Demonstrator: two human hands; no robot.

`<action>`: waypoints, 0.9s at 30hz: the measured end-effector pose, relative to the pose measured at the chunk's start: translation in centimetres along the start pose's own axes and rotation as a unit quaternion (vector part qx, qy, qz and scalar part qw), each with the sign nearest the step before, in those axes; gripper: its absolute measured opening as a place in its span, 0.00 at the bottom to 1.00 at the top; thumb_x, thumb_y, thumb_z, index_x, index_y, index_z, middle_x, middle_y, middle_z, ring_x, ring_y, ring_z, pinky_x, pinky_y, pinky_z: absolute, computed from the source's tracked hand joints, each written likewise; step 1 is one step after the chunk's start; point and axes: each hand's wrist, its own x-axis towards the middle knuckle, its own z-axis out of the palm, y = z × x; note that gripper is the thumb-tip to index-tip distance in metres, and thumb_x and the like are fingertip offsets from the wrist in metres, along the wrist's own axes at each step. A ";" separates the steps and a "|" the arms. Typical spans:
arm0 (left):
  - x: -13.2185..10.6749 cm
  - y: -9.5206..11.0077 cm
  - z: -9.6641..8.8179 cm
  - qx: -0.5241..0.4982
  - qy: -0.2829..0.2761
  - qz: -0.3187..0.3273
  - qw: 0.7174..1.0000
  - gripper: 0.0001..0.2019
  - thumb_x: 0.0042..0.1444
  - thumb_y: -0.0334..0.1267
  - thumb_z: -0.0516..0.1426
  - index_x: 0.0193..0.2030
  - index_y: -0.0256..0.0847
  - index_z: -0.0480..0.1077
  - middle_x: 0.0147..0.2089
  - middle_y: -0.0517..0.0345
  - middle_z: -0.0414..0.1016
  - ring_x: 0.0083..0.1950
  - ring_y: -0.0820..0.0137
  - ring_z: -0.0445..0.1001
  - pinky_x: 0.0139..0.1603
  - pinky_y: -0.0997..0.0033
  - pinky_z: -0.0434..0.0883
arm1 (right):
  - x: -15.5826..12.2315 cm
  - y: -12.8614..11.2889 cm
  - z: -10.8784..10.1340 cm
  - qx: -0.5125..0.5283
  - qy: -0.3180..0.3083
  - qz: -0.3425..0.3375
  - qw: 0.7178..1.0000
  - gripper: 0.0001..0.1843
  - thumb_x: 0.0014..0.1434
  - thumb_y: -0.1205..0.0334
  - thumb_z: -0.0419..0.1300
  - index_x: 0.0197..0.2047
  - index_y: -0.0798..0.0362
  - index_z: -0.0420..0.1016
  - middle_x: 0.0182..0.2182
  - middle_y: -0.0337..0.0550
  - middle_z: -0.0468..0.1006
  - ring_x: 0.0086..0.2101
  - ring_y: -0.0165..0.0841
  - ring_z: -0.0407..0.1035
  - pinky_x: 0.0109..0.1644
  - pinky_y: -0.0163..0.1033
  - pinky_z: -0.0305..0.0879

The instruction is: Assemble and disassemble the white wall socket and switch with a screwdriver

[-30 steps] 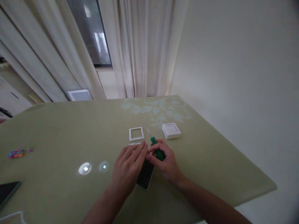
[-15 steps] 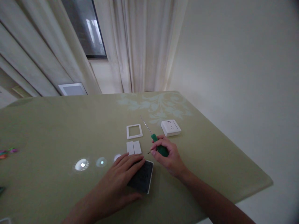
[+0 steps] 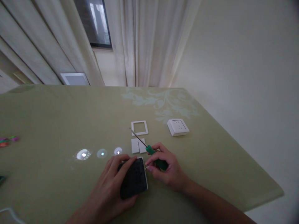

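Note:
My left hand (image 3: 116,182) grips a dark, square switch base (image 3: 134,180) with a white edge, thumb along its near side and fingers over the far one. In my right hand (image 3: 167,169) lies a screwdriver with a green handle (image 3: 151,150), its shaft pointing away to the left. Thumb and forefinger of that hand also pinch a small screw (image 3: 146,167) close to the right edge of the switch base. Just beyond are two white rocker plates (image 3: 135,146), partly behind the screwdriver, and a white square frame (image 3: 147,127).
A white wall socket (image 3: 178,127) stands to the right on the green-covered table (image 3: 70,124). Small colourful items (image 3: 8,141) lie at the far left, with a white cable (image 3: 11,213) at the lower left corner. Curtains (image 3: 154,40) and a wall border the table.
My left hand has closed around the switch base and tilted it. My right hand has brought the screw to its right edge, and the screwdriver's tip has swung left.

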 end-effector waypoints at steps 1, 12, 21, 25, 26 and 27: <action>0.0 0.0 0.0 -0.010 -0.004 -0.008 1.000 0.46 0.48 0.31 0.68 0.75 0.49 0.62 0.66 0.45 0.70 0.63 0.49 0.76 0.61 0.51 0.81 | -0.1 0.1 0.1 -0.003 -0.004 -0.002 1.000 0.04 0.62 0.58 0.73 0.41 0.45 0.89 0.48 0.48 0.75 0.46 0.40 0.76 0.41 0.41 0.76; 0.1 0.2 0.1 -0.033 -0.030 -0.015 0.999 0.44 0.49 0.30 0.67 0.74 0.49 0.61 0.65 0.45 0.68 0.63 0.48 0.73 0.62 0.47 0.80 | -0.7 0.3 0.7 -0.090 -0.071 -0.095 0.989 0.08 0.64 0.65 0.71 0.46 0.46 0.88 0.49 0.49 0.75 0.46 0.38 0.78 0.51 0.42 0.78; 0.0 0.2 0.5 -0.047 -0.042 -0.029 0.998 0.44 0.48 0.29 0.68 0.73 0.48 0.62 0.65 0.45 0.68 0.64 0.50 0.73 0.63 0.48 0.80 | -0.8 0.0 0.7 -0.097 -0.099 -0.064 0.988 0.09 0.64 0.66 0.70 0.46 0.47 0.87 0.51 0.51 0.77 0.49 0.40 0.78 0.54 0.44 0.77; -0.1 0.2 0.5 -0.056 -0.051 -0.035 0.997 0.46 0.49 0.30 0.68 0.75 0.49 0.60 0.66 0.46 0.67 0.66 0.49 0.73 0.65 0.47 0.79 | -0.5 -0.1 1.0 -0.061 -0.091 -0.004 0.994 0.08 0.61 0.69 0.69 0.42 0.47 0.85 0.51 0.48 0.75 0.49 0.39 0.77 0.54 0.43 0.76; -0.1 0.2 0.5 -0.058 -0.054 -0.037 0.996 0.46 0.49 0.30 0.68 0.75 0.50 0.60 0.67 0.46 0.67 0.66 0.49 0.73 0.66 0.46 0.78 | -0.4 -0.2 1.0 -0.057 -0.088 0.016 0.994 0.09 0.59 0.71 0.69 0.41 0.48 0.84 0.50 0.47 0.75 0.48 0.38 0.76 0.53 0.42 0.75; -0.1 0.2 0.6 -0.061 -0.056 -0.039 0.996 0.46 0.49 0.30 0.68 0.75 0.51 0.59 0.67 0.46 0.67 0.66 0.48 0.73 0.66 0.46 0.78 | -0.3 -0.2 1.0 -0.053 -0.085 0.035 0.994 0.10 0.58 0.72 0.68 0.41 0.49 0.83 0.48 0.46 0.74 0.47 0.37 0.76 0.52 0.41 0.75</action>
